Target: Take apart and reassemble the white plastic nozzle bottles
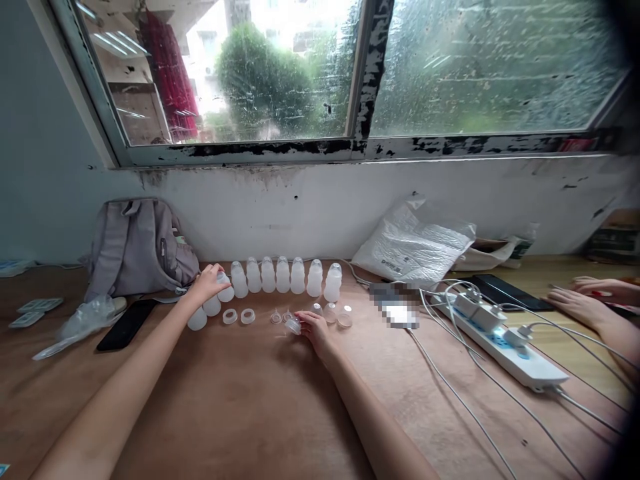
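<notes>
My left hand [207,283] is closed around the top of a small frosted baby bottle [226,293] at the left end of a curved row. Several capped baby bottles [283,276] stand upright to its right. Nearer me on the left are two bottles without caps [197,320]. My right hand [314,329] pinches a clear bottle cap [293,326] just above the table. Two white collar rings [239,317] lie between the hands. Clear nipples [276,317] sit beside my right fingertips, and three clear caps [330,312] stand behind that hand.
Left lie a grey backpack [137,247], a plastic bag [83,327] and a black phone [126,325]. Right are a silvery bag [415,243], a power strip [505,347] with trailing white cables and a dark tablet [505,293]. Another person's hands [585,303] rest at far right.
</notes>
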A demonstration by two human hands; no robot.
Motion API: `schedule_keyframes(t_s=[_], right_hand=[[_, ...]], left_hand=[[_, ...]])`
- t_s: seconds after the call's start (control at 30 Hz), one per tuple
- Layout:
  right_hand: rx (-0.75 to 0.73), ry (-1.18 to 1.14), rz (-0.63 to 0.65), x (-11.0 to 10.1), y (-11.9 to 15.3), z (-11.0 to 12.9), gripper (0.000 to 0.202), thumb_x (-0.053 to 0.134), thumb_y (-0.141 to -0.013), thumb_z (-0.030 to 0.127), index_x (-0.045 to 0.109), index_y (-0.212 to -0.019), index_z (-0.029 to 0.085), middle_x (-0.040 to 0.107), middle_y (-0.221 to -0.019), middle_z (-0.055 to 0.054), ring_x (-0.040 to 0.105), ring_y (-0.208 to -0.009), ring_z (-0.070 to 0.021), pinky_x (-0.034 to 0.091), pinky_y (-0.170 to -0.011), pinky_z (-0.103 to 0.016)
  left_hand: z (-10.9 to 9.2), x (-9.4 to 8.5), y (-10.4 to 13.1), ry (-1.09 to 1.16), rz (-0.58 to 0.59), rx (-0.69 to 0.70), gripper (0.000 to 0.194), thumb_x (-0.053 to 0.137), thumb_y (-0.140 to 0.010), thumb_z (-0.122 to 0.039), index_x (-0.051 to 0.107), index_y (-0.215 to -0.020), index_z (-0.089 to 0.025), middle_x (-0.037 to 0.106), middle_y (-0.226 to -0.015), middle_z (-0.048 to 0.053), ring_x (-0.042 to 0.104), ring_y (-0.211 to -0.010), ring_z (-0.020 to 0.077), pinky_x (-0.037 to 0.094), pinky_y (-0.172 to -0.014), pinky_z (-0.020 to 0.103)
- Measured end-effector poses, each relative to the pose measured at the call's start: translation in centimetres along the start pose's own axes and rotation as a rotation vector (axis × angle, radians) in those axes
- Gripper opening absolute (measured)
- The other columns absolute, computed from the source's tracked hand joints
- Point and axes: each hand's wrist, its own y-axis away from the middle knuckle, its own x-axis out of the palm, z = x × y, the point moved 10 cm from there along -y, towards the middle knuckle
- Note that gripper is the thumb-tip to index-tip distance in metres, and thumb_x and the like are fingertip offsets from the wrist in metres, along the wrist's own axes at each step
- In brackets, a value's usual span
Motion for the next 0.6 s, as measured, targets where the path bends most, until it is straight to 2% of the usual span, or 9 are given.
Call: schedule_keyframes(t_s=[0.23,0.33,0.43,0.5,0.6], right_hand=[[-0.029,0.066,0.037,0.7,0.1,0.0,0.015,0.070,-0.056,0.029,0.065,-0.064,0.016,0.057,-0.055,-0.001,0.046,-0.047,-0.0100,0.038,-0.045,-0.024],[-0.038,0.097,0.049,0.9,0.2,0.1,0.016,0.069,-0.057,0.030,0.065,-0.063,0.016,0.055,-0.052,0.000,0.047,-0.048,-0.0106,0.039,-0.046,-0.024],[-0.051,0.126,0.056,1.0,0.4,0.2,0.017,0.069,-0.057,0.032,0.066,-0.064,0.016,0.055,-0.053,0.000,0.048,-0.051,-0.0116,0.040,-0.047,-0.024],[-0.061,0.137,0.055,1.1,0.5,0.4,0.018,0.069,-0.057,0.033,0.066,-0.065,0.016,0.056,-0.054,0.000,0.049,-0.052,-0.0123,0.040,-0.047,-0.025],[-0.081,0.137,0.036,1.2,0.6,0.6,0.020,0.069,-0.056,0.034,0.066,-0.065,0.017,0.055,-0.054,0.000,0.048,-0.052,-0.0124,0.041,-0.046,-0.025]], left_hand=[[0.5,3.1,-0.4,-0.046,0.091,0.000,0.041,0.055,-0.066,-0.042,0.048,-0.100,-0.020,0.052,-0.104,0.007,0.054,-0.091,0.0265,0.040,-0.073,0.032],[0.5,3.5,-0.6,-0.057,0.101,-0.003,0.043,0.053,-0.069,-0.042,0.047,-0.105,-0.019,0.051,-0.107,0.009,0.054,-0.091,0.0290,0.040,-0.073,0.035],[0.5,3.1,-0.6,-0.066,0.083,-0.020,0.052,0.053,-0.070,-0.042,0.042,-0.114,-0.017,0.049,-0.112,0.013,0.051,-0.096,0.0322,0.039,-0.077,0.039],[0.0,2.0,-0.3,-0.072,0.003,-0.028,0.057,0.053,-0.071,-0.041,0.037,-0.120,-0.016,0.044,-0.119,0.015,0.044,-0.106,0.0347,0.035,-0.083,0.043],[-2.5,-0.6,1.8,0.029,-0.273,0.022,0.042,0.045,-0.078,-0.035,0.042,-0.115,-0.017,0.043,-0.120,0.013,0.039,-0.111,0.0298,0.031,-0.091,0.040]])
